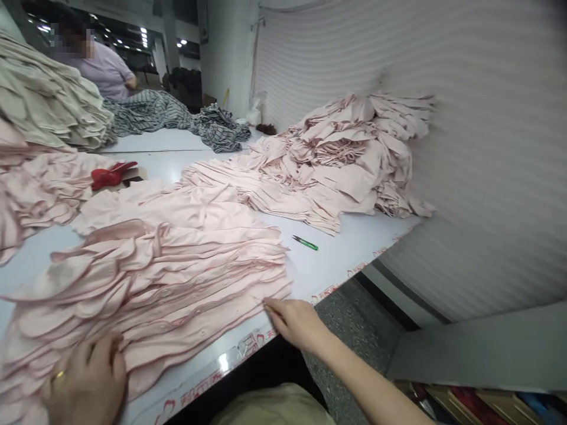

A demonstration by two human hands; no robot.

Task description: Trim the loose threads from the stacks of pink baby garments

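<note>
Pale pink garments (177,295) with darker pink edges lie in overlapping layers along the table's near side, small buttons showing on their strips. My left hand (88,378), with a gold-coloured ring, rests on the layers at lower left. Its fingers are bent and slightly apart, pressing on the cloth. At the right end of the top garment is my right hand (292,319), thumb and forefinger pinched together by the cloth's lower corner. Whatever is between those fingertips is too small to make out. Green thread snips (305,242) lie on the table beyond my right hand.
The white table (354,242) ends in a slanting near edge. More pink garments (332,159) are heaped at its far right, beside a hanging pale sheet (487,147). A red object (113,175), striped dark cloth (150,112), pale green garments (48,94) and a person (104,68) are farther left.
</note>
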